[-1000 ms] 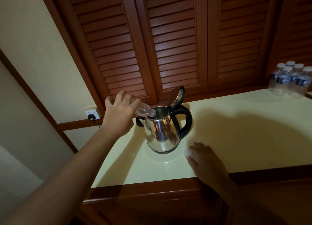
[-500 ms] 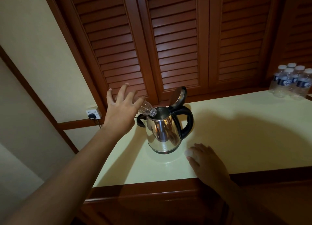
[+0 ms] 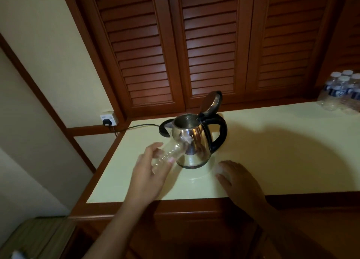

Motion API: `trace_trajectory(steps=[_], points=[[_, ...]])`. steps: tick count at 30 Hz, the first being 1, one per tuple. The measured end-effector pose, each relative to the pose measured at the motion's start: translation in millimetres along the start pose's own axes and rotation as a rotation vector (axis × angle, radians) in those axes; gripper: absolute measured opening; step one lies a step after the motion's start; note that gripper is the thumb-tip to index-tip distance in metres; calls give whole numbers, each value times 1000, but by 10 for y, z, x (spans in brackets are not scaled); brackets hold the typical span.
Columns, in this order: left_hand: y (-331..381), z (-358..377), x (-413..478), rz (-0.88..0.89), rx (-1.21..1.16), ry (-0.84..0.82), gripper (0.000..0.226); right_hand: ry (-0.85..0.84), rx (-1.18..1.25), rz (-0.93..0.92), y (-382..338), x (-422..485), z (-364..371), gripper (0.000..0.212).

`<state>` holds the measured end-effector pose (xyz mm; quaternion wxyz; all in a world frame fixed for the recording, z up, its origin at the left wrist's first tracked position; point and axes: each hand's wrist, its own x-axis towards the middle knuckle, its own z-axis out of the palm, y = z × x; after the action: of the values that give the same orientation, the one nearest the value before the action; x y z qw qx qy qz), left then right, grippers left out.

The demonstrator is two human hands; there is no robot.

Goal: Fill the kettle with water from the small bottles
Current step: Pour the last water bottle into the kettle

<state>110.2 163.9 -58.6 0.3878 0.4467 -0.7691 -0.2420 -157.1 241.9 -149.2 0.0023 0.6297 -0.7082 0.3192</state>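
Left hand [image 3: 150, 173] loosely grips a blurred, seemingly empty small bottle [image 3: 173, 151] just beside the open kettle [image 3: 194, 140]; it could slip and strike it; right hand [image 3: 239, 181] rests flat, relaxed

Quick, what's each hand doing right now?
Left hand: holding the clear small plastic bottle.
Right hand: resting on the pale yellow countertop; whether it holds anything cannot be told.
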Motion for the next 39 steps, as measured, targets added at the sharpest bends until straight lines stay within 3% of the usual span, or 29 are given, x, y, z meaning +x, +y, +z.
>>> trace_trajectory(steps=[5, 8, 15, 20, 27, 33, 39], points=[[-185, 465, -413, 35, 33, -162, 49, -29, 99, -11, -32, -42, -34, 36], [-188, 562, -421, 61, 63, -180, 49, -52, 155, 2, -74, -90, -94, 44], [-206, 529, -416, 93, 129, -184, 47, -122, 253, 19, -78, -88, -138, 37], [-169, 516, -396, 42, 8, -206, 40, -129, 382, 87, -68, -77, -182, 23], [33, 432, -342, -156, -264, -305, 24, -142, 592, 153, -149, -75, -364, 21], [118, 266, -271, -235, -406, -403, 42, -109, 777, 141, -315, -129, -563, 25], [229, 146, -218, -284, -445, -479, 34, -107, 817, 109, -407, -110, -718, 24]])
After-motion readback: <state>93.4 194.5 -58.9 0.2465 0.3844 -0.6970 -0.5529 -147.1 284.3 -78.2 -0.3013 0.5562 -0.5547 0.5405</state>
